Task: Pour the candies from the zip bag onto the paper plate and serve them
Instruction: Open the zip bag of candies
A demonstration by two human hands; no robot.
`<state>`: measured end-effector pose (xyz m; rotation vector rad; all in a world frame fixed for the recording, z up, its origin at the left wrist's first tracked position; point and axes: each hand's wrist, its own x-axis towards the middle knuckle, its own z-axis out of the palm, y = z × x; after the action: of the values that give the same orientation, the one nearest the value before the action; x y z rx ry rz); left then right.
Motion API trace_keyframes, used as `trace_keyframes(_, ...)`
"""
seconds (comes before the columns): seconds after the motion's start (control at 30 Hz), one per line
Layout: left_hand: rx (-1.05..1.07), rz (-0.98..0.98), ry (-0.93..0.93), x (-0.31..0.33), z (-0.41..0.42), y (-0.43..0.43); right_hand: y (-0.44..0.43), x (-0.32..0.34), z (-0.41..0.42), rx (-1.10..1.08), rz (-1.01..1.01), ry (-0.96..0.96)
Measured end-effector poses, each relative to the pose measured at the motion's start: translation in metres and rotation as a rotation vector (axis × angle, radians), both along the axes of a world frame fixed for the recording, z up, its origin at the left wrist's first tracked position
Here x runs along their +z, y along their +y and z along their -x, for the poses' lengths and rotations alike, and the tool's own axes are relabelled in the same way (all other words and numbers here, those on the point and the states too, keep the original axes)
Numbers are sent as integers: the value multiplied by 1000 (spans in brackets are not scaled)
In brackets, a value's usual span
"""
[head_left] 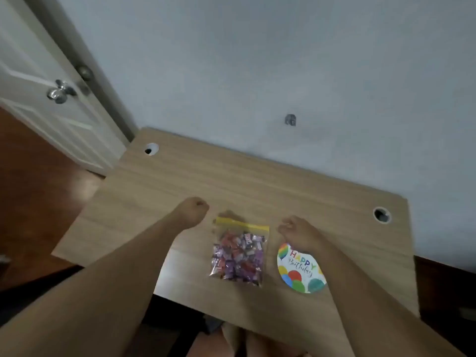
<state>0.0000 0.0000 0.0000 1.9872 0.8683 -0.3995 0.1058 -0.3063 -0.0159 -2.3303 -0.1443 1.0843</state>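
While both fists are hovering, the clear yellow-zipped candy bag (238,256) is lying untouched.
Left hand (193,211) and right hand (296,231) are curling fingers closed, empty; the round birthday paper plate (300,270) is sitting nearer the wooden desk's (206,181) right edge.

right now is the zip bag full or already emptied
Full: the zip bag lies flat, packed with wrapped candies; none on the paper plate.

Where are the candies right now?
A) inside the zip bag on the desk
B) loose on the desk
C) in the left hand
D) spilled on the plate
A: the candies sit inside the zip bag, which lies flat on the desk with its yellow strip across the top; the plate beside it holds none, and both hands, left and right, are curled, holding nothing.
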Motion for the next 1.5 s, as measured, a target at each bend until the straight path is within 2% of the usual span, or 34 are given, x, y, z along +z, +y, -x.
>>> trace_keyframes(0.13,101,128,172,-53,26,-11,11,-41,34,30,31,118)
trace_keyframes(0.2,144,171,190,-74,33,-20,16,-58,46,18,23,97)
trace_keyframes(0.33,220,248,165,-101,36,-33,23,-75,62,-5,26,89)
trace_keyframes(0.5,336,359,103,-112,35,-48,22,-90,70,-111,-76,292)
trace_keyframes(0.57,348,439,89,-113,35,-50,26,-74,74,-137,-75,327)
trace_keyframes(0.63,314,459,37,-106,35,-53,25,-61,73,-66,-36,242)
trace_keyframes(0.73,234,395,-64,-90,37,-60,21,-40,66,-55,38,-5)
trace_keyframes(0.83,107,308,-202,-69,42,-62,14,-12,57,-48,-8,-217)
trace_keyframes(0.93,-42,257,-328,-38,42,-63,7,17,54,141,-69,-367)
trace_keyframes(1.03,-183,203,-421,-12,39,-61,5,47,53,292,-115,-388)
trace_keyframes(1.17,-260,204,-502,13,35,-51,11,70,52,268,-129,-346)
trace_keyframes(1.3,-216,247,-547,42,34,-46,23,93,53,248,-144,-417)
trace_keyframes(1.4,-160,163,-561,55,33,-44,31,108,52,224,-124,-459)
trace_keyframes(1.5,-11,54,-565,68,30,-47,37,120,53,217,-81,-489)
